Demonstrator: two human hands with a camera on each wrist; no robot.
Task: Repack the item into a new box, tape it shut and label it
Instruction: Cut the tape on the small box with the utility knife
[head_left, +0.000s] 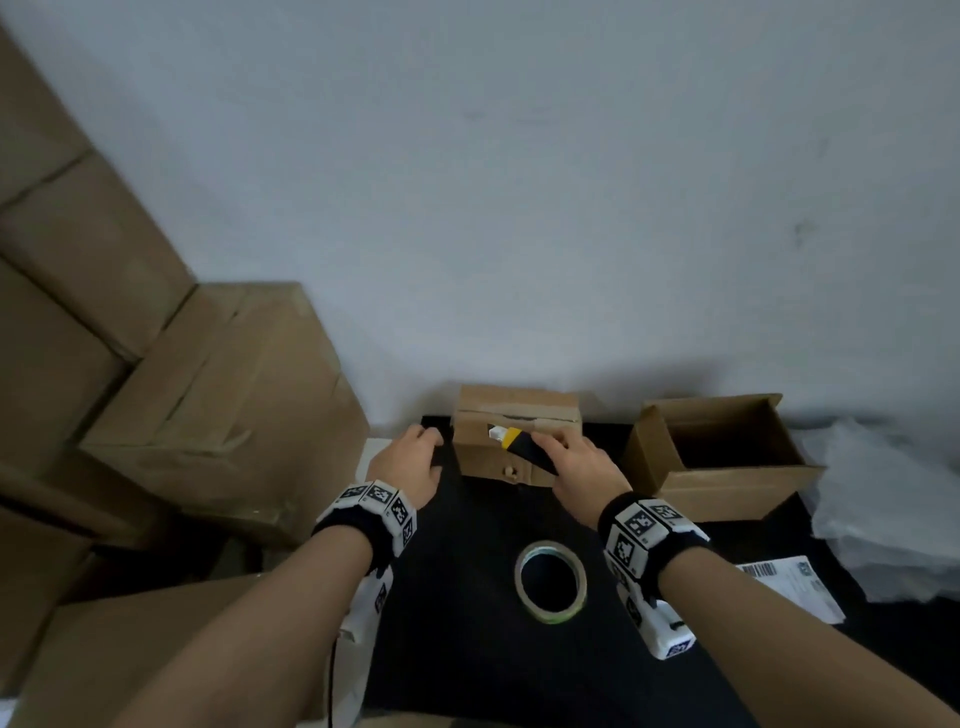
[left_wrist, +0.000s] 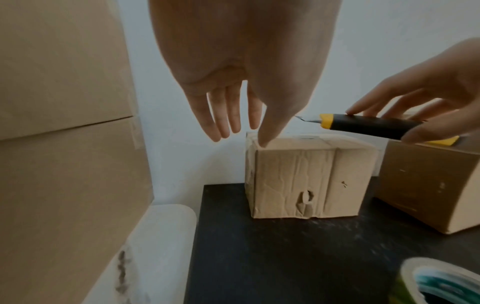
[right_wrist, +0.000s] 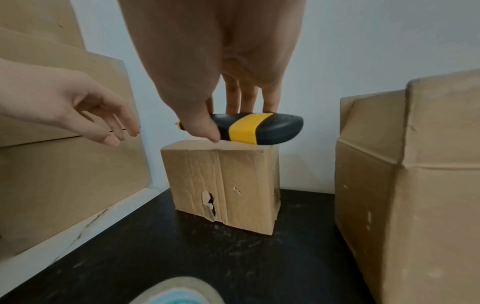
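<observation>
Right hand (head_left: 576, 467) pinches the knife (left_wrist: 369, 126) just above the old box (right_wrist: 221, 181) at the worktop's (head_left: 467, 649) far edge, blade pointing left along the taped seam. Left hand (head_left: 410, 462), fingers loose and apart, hovers beside the box's left end, ready to brace it.

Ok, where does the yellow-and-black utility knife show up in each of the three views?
Head: utility knife at centre, in the right hand, over the damaged box.
Left wrist: knife at upper right, blade pointing left.
Right wrist: knife at centre, pinched above the box.
Shared landmark: the torn hole in the box's front.
</observation>
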